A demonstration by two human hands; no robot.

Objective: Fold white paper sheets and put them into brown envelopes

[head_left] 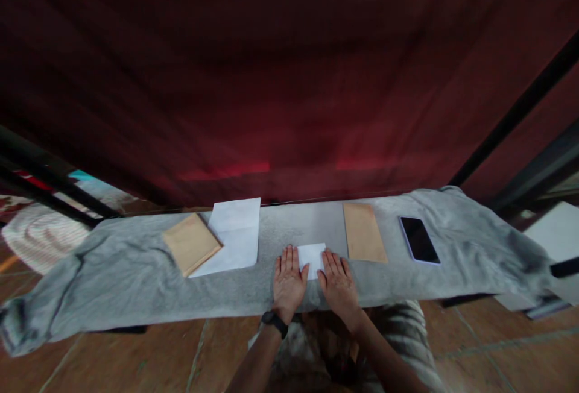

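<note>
A small folded white paper (312, 255) lies on the grey cloth (136, 284) that covers a narrow table. My left hand (287, 281) lies flat with its fingers stretched out, touching the paper's left edge. My right hand (337, 281) lies flat too, with its fingers on the paper's right edge. A black watch sits on my left wrist. Neither hand holds anything.
To the left, a brown envelope (190, 243) rests partly on a white sheet (235, 233). To the right lie a second brown envelope (363, 231) and a dark phone (419, 240). A dark red curtain (289, 79) hangs just behind the table. Tiled floor shows below.
</note>
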